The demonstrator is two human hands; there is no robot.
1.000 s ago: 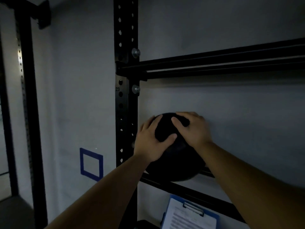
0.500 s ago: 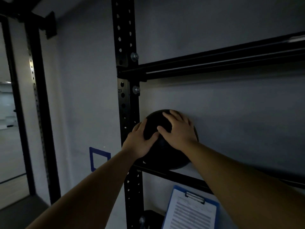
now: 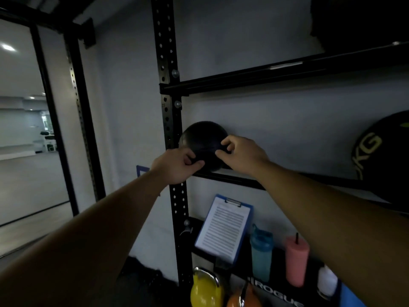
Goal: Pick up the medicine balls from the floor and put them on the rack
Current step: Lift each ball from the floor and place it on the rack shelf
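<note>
A small black medicine ball (image 3: 202, 138) rests on the black rack's middle shelf rail (image 3: 232, 177), close against the rack upright (image 3: 164, 63) and the wall. My left hand (image 3: 177, 165) is at the ball's lower left front with its fingers curled in. My right hand (image 3: 241, 156) is at the ball's right front, fingers also curled, thumb near the index finger. Neither hand wraps the ball. A large black medicine ball (image 3: 380, 156) with yellow "KG" lettering sits farther right on the same shelf.
Another dark ball (image 3: 358, 21) sits on the upper shelf at top right. Below the shelf are a blue clipboard (image 3: 223, 229), a blue bottle (image 3: 261, 251), a pink tumbler (image 3: 295, 260), and yellow (image 3: 204, 291) and orange (image 3: 241, 295) kettlebells. Open gym floor lies left.
Both hands have slid off the top of the small ball toward me and curled their fingers. The ball stays on the shelf. My view has pulled back and widened.
</note>
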